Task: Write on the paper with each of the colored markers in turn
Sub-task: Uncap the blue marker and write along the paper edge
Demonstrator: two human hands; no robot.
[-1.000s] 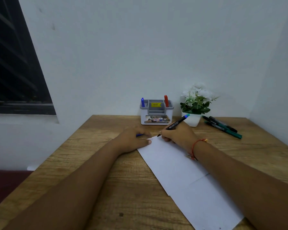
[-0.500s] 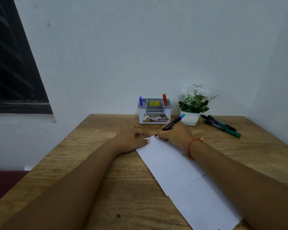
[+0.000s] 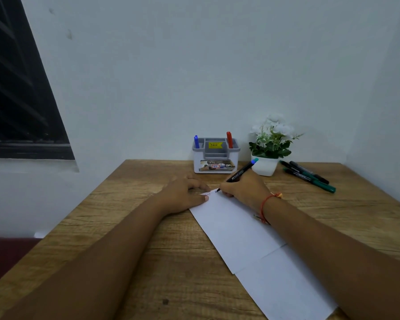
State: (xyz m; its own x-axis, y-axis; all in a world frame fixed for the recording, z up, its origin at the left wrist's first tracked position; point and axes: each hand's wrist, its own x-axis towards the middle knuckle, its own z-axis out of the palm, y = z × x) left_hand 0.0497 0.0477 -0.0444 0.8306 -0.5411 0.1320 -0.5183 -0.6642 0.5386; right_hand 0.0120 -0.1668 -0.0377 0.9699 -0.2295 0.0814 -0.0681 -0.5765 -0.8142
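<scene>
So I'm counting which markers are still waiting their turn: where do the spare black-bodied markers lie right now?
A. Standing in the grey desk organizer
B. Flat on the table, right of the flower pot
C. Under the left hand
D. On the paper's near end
B: the loose markers lie flat on the wooden table to the right of the white flower pot, while the desk organizer holds only a blue and a red one.

- The black marker [image 3: 240,173] held in the right hand [image 3: 243,189] bears white lettering along its barrel that reads "FABER-CASTELL"
- The yellow sticker [image 3: 215,145] on the grey-and-white pen holder [image 3: 215,158] carries a price, roughly "49.00"
- The holder's front label [image 3: 217,166] shows "OP", the rest cut off
- Marks on the paper [image 3: 252,239] are too small to read
</scene>
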